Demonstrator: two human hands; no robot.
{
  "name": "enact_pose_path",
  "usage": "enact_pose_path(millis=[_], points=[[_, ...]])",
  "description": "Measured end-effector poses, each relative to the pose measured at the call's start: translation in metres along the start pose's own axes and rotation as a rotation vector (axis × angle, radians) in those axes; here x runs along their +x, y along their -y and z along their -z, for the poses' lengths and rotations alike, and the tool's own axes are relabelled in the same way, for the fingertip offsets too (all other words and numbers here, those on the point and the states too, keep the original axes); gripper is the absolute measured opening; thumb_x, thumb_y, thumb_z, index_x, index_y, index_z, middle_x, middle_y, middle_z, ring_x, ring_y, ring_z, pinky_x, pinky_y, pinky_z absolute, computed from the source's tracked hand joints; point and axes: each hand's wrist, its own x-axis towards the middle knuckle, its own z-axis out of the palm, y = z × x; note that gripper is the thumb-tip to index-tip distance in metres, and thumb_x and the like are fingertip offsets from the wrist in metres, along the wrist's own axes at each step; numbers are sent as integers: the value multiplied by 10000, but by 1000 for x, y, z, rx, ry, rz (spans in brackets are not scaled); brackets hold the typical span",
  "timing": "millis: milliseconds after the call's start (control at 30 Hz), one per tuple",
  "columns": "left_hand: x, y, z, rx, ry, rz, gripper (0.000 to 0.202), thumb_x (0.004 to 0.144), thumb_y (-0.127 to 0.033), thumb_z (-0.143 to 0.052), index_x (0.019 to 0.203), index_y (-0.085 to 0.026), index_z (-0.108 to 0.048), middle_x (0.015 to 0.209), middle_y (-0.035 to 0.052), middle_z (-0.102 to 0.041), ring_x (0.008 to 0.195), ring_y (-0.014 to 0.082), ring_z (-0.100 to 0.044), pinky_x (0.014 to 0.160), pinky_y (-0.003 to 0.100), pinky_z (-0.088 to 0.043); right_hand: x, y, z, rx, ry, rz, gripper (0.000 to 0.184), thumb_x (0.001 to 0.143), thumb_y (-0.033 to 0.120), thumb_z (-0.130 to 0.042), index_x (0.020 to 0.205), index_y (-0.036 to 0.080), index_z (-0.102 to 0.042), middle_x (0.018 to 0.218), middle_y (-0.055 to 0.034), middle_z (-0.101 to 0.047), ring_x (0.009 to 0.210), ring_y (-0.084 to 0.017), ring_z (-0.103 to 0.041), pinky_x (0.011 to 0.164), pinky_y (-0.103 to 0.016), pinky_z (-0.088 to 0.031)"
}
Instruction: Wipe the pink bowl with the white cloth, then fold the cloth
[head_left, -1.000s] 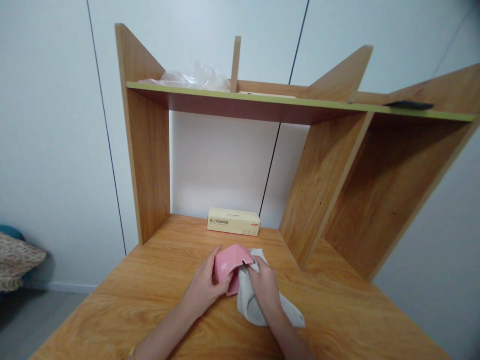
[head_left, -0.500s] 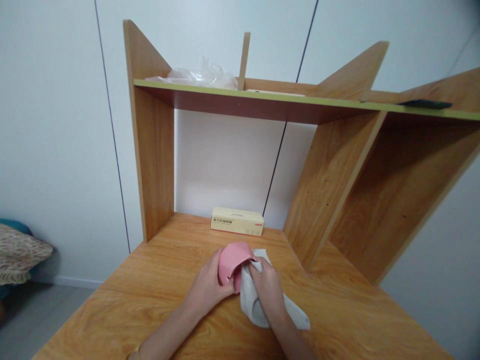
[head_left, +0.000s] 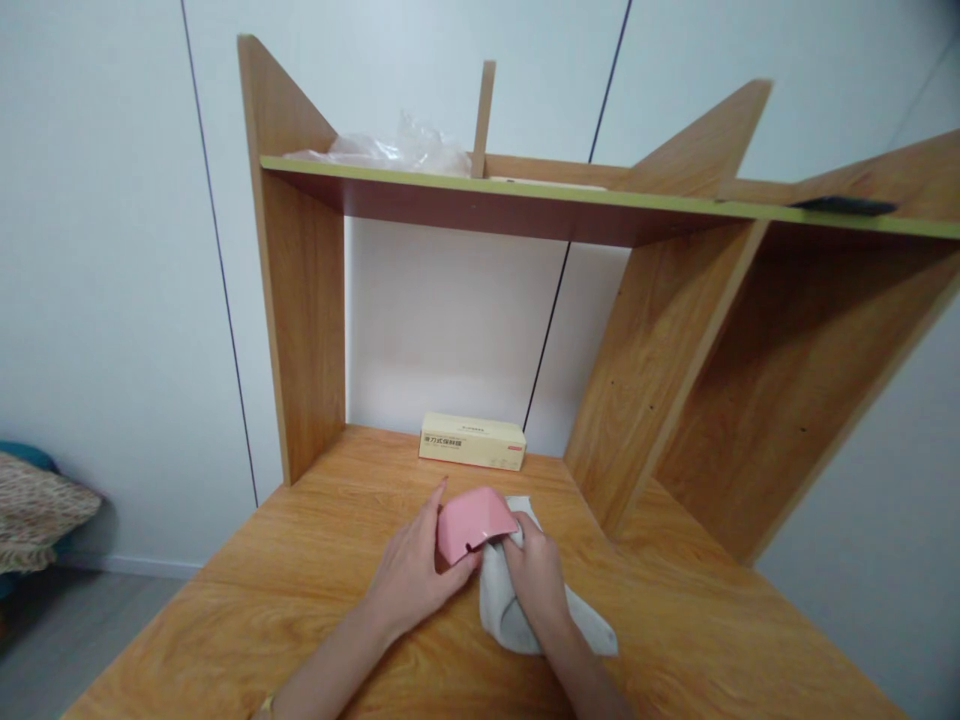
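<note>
My left hand (head_left: 412, 578) is wrapped round a pink bowl (head_left: 469, 520) and holds it tilted just above the wooden desk (head_left: 285, 600). Its thumb lies along the bowl's near edge. My right hand (head_left: 536, 580) is closed on a bunched grey cloth (head_left: 501, 610) and presses it against the bowl's open side. The cloth's loose end trails onto the desk to the right of my right wrist. The inside of the bowl is hidden.
A cream cardboard box (head_left: 472, 441) lies at the back of the desk against the white wall. Upright wooden panels stand left and right of it under a green-edged shelf (head_left: 525, 195). Crumpled clear plastic (head_left: 397, 152) and a dark flat object (head_left: 844, 205) lie on the shelf.
The bowl has turned a little in my left hand, so more of its outside faces up. My right hand with the cloth has shifted slightly at the bowl's rim.
</note>
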Motion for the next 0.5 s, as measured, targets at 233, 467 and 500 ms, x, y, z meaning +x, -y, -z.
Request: enact_pose_path(millis=[233, 467, 500], points=[[-1, 6, -11, -310, 58, -22, 611, 775, -327, -545, 1282, -168, -243, 1176, 134, -505, 944, 227, -549, 827, 375, -422, 4, -1, 0, 267, -78, -133, 439, 763, 435, -385, 862, 104, -658, 748, -120, -686, 696, -250, -616, 590, -284, -432], [5, 9, -9, -323, 30, -4, 460, 750, -271, -547, 1142, -140, -346, 888, 56, -596, 717, 158, -569, 655, 277, -460, 3, -2, -10, 260, -36, -101, 413, 758, 439, -409, 773, 114, -662, 719, -114, -689, 666, -238, -619, 576, -277, -431], [5, 8, -8, -295, 22, 4, 464, 739, -276, -557, 1135, -139, -359, 873, 53, -601, 706, 159, -567, 647, 276, -459, 4, -2, -10, 242, -35, -114, 410, 760, 437, -412, 763, 114, -664, 696, -111, -687, 648, -237, -619, 560, -275, -428]])
